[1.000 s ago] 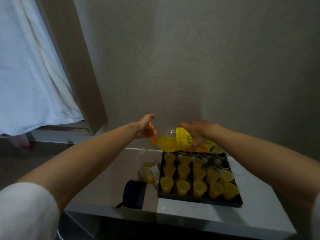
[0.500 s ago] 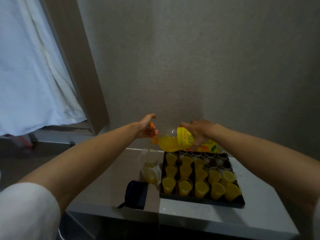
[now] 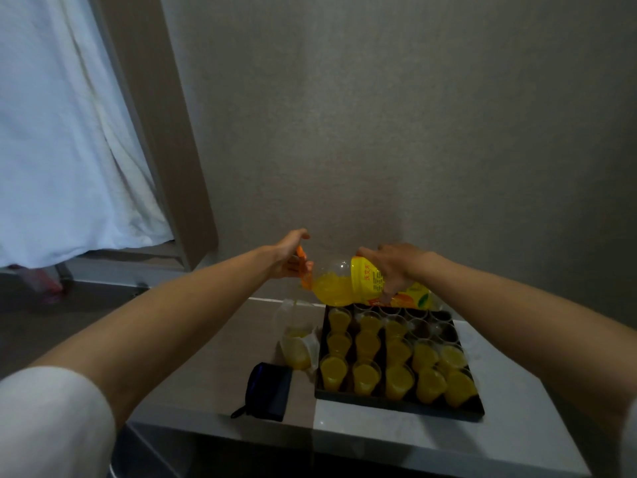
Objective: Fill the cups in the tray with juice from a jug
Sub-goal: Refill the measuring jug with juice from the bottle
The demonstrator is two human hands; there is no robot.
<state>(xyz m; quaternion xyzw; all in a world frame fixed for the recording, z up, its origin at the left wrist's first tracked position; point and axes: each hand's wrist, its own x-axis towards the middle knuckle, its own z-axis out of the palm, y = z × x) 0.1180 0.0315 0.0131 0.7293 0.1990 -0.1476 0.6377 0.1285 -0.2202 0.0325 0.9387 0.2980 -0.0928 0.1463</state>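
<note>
A yellow-labelled juice bottle (image 3: 358,282) lies tipped on its side above the table. My right hand (image 3: 393,267) grips its body. My left hand (image 3: 289,258) holds the orange neck and cap end (image 3: 304,270). A thin stream of juice falls from the mouth into a clear jug (image 3: 297,336) standing left of the tray, partly full. The black tray (image 3: 396,405) holds several clear cups; most are filled with orange juice (image 3: 365,376), and a few at the back right (image 3: 431,329) look empty.
A dark blue pouch (image 3: 269,391) lies near the table's front edge, left of the tray. The grey table (image 3: 517,439) stands against a plain wall. A white curtain (image 3: 62,150) and a wooden frame fill the left side.
Both hands and the bottle stay almost still. The juice keeps pouring into the jug. The view has shifted slightly.
</note>
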